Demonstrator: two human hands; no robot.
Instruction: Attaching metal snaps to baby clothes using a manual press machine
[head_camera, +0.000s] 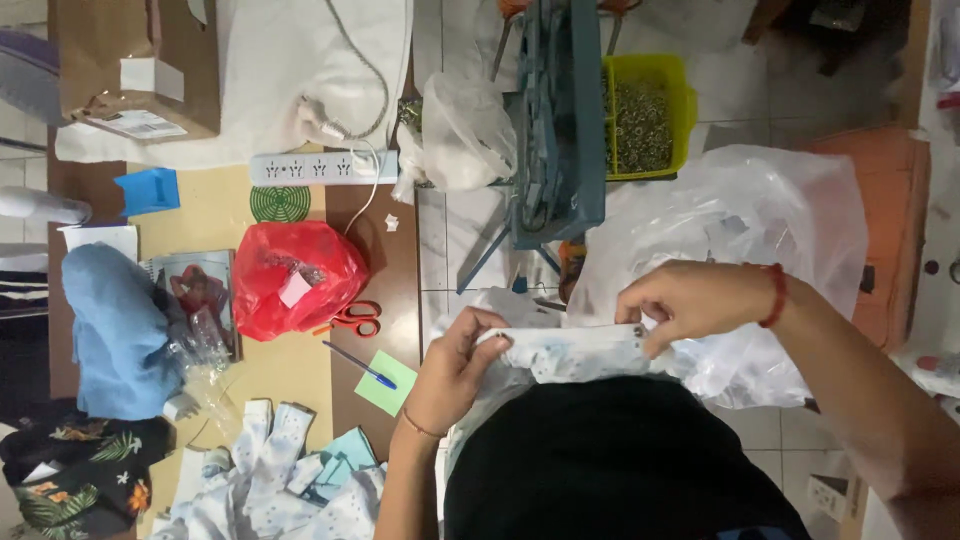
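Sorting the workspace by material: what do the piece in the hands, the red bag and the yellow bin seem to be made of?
The white piece held between left hand and right hand looks like soft printed cloth: it folds and creases limply. The red bag seems thin glossy plastic film, crinkled with shiny highlights. The yellow bin looks like rigid moulded plastic with smooth, straight walls; its small contents appear metallic, though too small to tell.

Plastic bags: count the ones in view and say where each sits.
3: a red bag on the table by the scissors, a clear bag beside the blue metal frame, a big clear bag behind the right hand. Others may be hidden.
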